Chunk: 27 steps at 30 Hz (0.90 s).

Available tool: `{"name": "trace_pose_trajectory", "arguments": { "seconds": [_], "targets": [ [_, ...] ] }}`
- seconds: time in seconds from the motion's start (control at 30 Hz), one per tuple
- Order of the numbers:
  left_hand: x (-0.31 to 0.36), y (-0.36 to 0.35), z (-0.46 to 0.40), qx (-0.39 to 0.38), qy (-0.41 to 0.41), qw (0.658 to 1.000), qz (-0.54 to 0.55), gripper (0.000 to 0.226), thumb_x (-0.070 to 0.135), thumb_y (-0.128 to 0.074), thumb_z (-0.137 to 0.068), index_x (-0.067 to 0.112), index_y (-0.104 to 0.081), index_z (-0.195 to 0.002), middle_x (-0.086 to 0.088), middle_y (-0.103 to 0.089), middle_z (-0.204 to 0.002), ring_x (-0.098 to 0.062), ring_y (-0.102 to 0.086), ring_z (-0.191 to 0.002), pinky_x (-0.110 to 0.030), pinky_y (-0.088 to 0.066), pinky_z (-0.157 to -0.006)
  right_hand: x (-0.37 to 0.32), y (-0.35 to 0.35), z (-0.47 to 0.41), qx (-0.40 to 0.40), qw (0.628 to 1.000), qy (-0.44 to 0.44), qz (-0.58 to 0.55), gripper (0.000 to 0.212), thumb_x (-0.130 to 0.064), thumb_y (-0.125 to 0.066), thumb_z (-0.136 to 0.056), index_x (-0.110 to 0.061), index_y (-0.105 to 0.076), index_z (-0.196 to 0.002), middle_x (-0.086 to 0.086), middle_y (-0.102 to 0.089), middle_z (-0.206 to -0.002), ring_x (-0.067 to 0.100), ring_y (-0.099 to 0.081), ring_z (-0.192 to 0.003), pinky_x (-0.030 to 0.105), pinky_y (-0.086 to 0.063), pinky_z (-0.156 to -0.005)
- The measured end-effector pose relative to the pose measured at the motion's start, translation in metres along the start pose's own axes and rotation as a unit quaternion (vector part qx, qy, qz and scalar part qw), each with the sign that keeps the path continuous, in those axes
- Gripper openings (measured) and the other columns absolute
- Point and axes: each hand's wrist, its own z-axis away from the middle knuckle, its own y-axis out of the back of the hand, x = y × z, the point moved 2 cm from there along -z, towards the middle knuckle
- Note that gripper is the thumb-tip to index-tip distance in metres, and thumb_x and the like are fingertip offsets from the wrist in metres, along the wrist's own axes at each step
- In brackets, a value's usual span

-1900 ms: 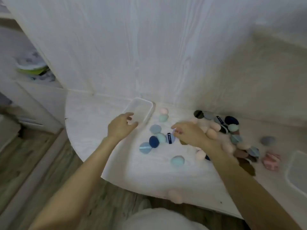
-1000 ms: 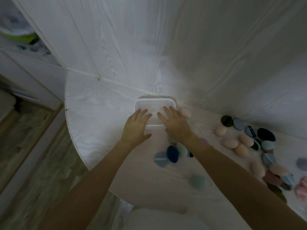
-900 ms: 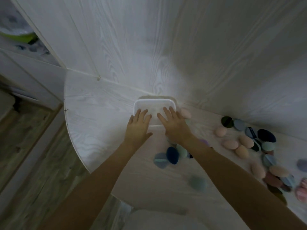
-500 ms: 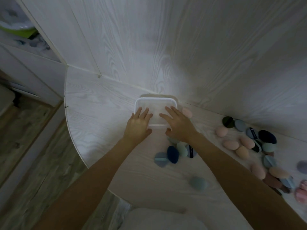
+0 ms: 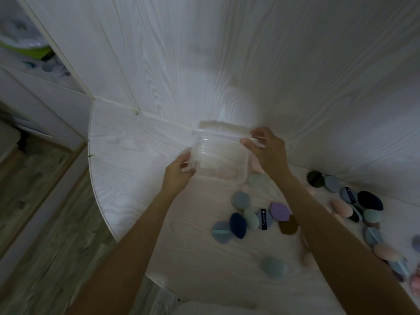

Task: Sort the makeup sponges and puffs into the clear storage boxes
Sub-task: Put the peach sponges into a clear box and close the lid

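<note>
2 bare forearms reach in from the bottom edge, with no sleeves, watch, bracelets or rings showing on either. The left hand (image 5: pixel 179 176) and the right hand (image 5: pixel 268 151) wear no gloves. The fingernails on the right hand look pale and fairly long; those on the left are too blurred to judge. At the bottom edge, between the arms, sits a patch of pale, whitish clothing (image 5: pixel 216 309), its kind unclear.

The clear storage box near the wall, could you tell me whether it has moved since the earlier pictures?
Yes. The clear storage box lay flat on the table before; now both hands, left hand and right hand, hold it tilted up, its far rim against the wall.
</note>
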Motion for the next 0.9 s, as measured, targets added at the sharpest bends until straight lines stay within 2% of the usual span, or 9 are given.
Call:
{"name": "trace_pose_trajectory", "arguments": {
  "seconds": [0.13,0.23,0.33,0.47,0.6,0.67,0.73,0.8,0.9],
  "targets": [
    [-0.003,-0.005,-0.009,0.003,-0.03,0.999,-0.014,0.05,-0.001,-0.062,-0.082,0.012,-0.054,-0.129,-0.001,-0.061,-0.123,-0.013,-0.059,-0.102,-0.015,-0.042,-0.085,0.016,0.015,-0.022,0.111,0.993,-0.035,0.017,0.029,-0.03,-0.071,-0.081,-0.004,-0.063,-0.091,0.007,-0.068,-0.083,0.018,-0.065,-0.072,0.028,-0.053,-0.073],
    [-0.003,-0.009,-0.012,-0.004,-0.038,0.999,-0.034,0.046,-0.001,-0.062,-0.083,0.009,-0.055,-0.127,-0.005,-0.061,-0.124,-0.015,-0.06,-0.103,-0.013,-0.041,-0.083,0.041,0.024,-0.026,0.134,0.984,-0.119,-0.003,0.025,-0.034,-0.071,-0.08,-0.01,-0.067,-0.085,0.003,-0.068,-0.074,0.019,-0.068,-0.066,0.043,-0.056,-0.073],
    [0.0,-0.019,-0.007,-0.01,-0.031,0.999,-0.029,0.045,-0.002,-0.062,-0.082,0.007,-0.056,-0.126,-0.005,-0.061,-0.123,-0.015,-0.06,-0.101,-0.006,-0.038,-0.08,0.055,0.029,-0.021,0.132,0.981,-0.139,0.016,0.029,-0.04,-0.067,-0.081,-0.011,-0.068,-0.077,0.001,-0.067,-0.065,0.017,-0.067,-0.063,0.042,-0.056,-0.073],
    [0.003,-0.034,0.005,-0.027,-0.032,0.999,-0.027,0.048,-0.001,-0.061,-0.083,0.01,-0.052,-0.13,-0.003,-0.059,-0.126,-0.013,-0.057,-0.105,-0.008,-0.037,-0.084,0.064,0.037,-0.015,0.144,0.977,-0.156,-0.002,0.033,-0.04,-0.066,-0.083,-0.007,-0.067,-0.085,0.004,-0.067,-0.071,0.019,-0.066,-0.062,0.042,-0.058,-0.066],
    [0.003,-0.035,0.009,-0.034,-0.039,0.997,-0.061,0.048,0.005,-0.061,-0.085,0.012,-0.05,-0.131,-0.002,-0.057,-0.127,-0.014,-0.057,-0.107,-0.02,-0.041,-0.09,0.067,0.041,-0.01,0.114,0.982,-0.147,0.028,0.033,-0.042,-0.064,-0.083,-0.01,-0.065,-0.087,0.006,-0.07,-0.085,0.022,-0.066,-0.076,0.043,-0.054,-0.078],
    [0.003,-0.03,0.008,-0.028,-0.033,0.997,-0.065,0.049,0.005,-0.062,-0.083,0.013,-0.05,-0.13,-0.003,-0.058,-0.125,-0.014,-0.057,-0.105,-0.022,-0.042,-0.088,0.064,0.041,-0.004,0.077,0.987,-0.139,0.035,0.031,-0.037,-0.065,-0.085,-0.009,-0.066,-0.096,0.004,-0.07,-0.095,0.016,-0.063,-0.083,0.031,-0.051,-0.084],
    [0.002,-0.025,0.007,-0.023,-0.03,0.998,-0.057,0.053,0.003,-0.063,-0.082,0.013,-0.048,-0.131,-0.003,-0.058,-0.122,-0.014,-0.057,-0.103,-0.022,-0.042,-0.087,0.063,0.042,0.007,0.062,0.991,-0.12,0.019,0.03,-0.031,-0.065,-0.086,-0.008,-0.063,-0.105,0.0,-0.066,-0.1,0.01,-0.059,-0.087,0.015,-0.045,-0.08],
    [0.001,-0.02,0.007,-0.018,-0.031,0.998,-0.06,0.052,0.005,-0.064,-0.082,0.014,-0.048,-0.131,-0.002,-0.06,-0.118,-0.014,-0.058,-0.099,-0.023,-0.043,-0.085,0.069,0.041,0.02,0.055,0.992,-0.114,0.011,0.027,-0.024,-0.063,-0.088,-0.006,-0.061,-0.109,-0.001,-0.063,-0.103,0.009,-0.057,-0.09,0.007,-0.041,-0.075],
    [0.0,-0.018,0.008,-0.008,-0.031,0.997,-0.07,0.041,0.008,-0.062,-0.085,0.014,-0.054,-0.125,-0.002,-0.064,-0.108,-0.015,-0.06,-0.09,-0.034,-0.051,-0.084,0.088,0.031,0.032,0.008,0.993,-0.113,0.044,0.026,-0.017,-0.06,-0.089,-0.009,-0.059,-0.113,0.004,-0.063,-0.112,0.017,-0.058,-0.097,0.02,-0.043,-0.083]
  ]
}}
